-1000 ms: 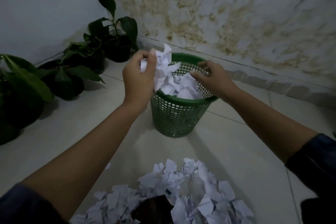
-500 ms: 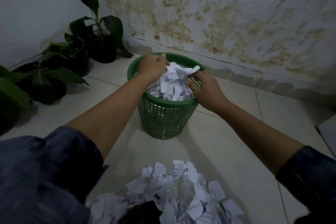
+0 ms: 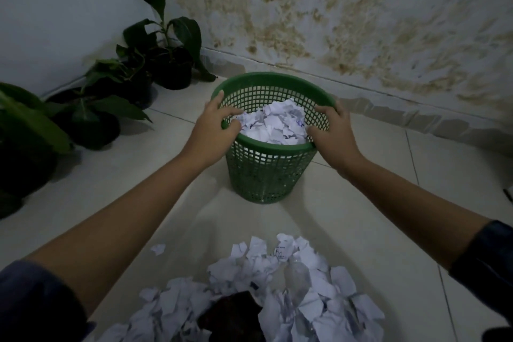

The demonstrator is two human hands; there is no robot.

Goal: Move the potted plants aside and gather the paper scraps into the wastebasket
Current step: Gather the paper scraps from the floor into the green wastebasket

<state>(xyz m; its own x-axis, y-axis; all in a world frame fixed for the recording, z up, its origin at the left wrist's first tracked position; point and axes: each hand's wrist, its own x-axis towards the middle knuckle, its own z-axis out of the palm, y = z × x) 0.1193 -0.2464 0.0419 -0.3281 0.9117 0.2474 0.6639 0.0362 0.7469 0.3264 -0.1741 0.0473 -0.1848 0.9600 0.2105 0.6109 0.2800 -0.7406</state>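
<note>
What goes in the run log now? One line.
hands: left, right gripping basket rim | scraps: floor pile remains

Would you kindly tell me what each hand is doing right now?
Left hand: fingers curled over the rim of the green wastebasket, gripping it.
Right hand: gripping the opposite rim likewise.

Between my hands: wastebasket [image 3: 270, 172], green plastic lattice, smooth rim. Inside it, paper scraps [image 3: 273, 126], white, matt, crumpled. Floor tiles [image 3: 361, 219] below my wrists, pale, smooth, faintly glossy. Wall [image 3: 361, 22] beyond, rough, blotched brown.
</note>
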